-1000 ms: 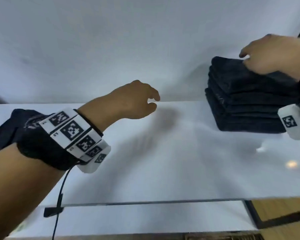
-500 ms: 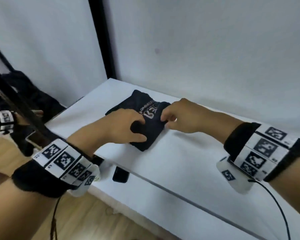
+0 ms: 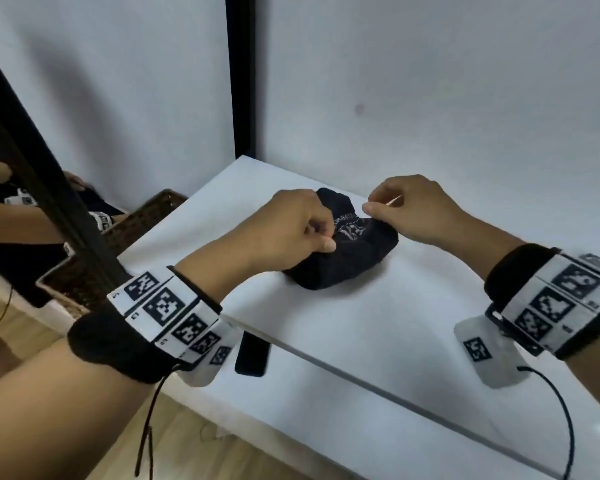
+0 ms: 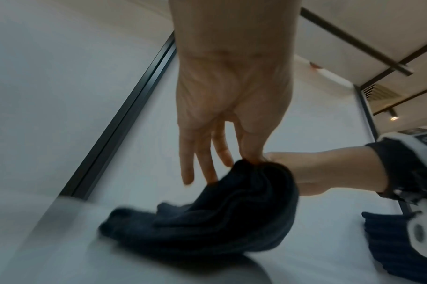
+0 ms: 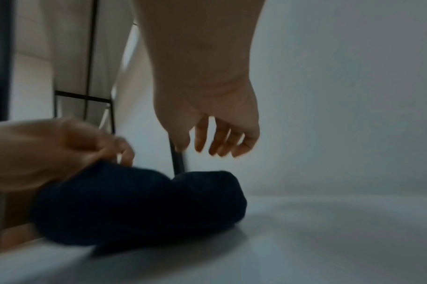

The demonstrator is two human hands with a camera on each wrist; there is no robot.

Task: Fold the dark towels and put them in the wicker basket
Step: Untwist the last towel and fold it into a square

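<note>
white table carries one dark towel, bunched in a lump near the far left corner, printed logo facing up. wicker basket sits lower down, off the table's left edge, partly behind a black frame post

my left hand: thumb and forefinger pinch the top of the lump on its left side, other fingers loose and straight per left wrist view. my right hand: fingers curled at the towel's far right side; head view looks like a pinch, right wrist view shows the fingertips clear above the cloth, so I can't tell if it holds anything

step, as I read it: opening the lump out to fold. to do it well: get both pinches on true corners, not mid-cloth, pull apart till the edge is taut, lay it flat mid-table, well back from the left edge so nothing slides off, then fold edge to edge
</note>
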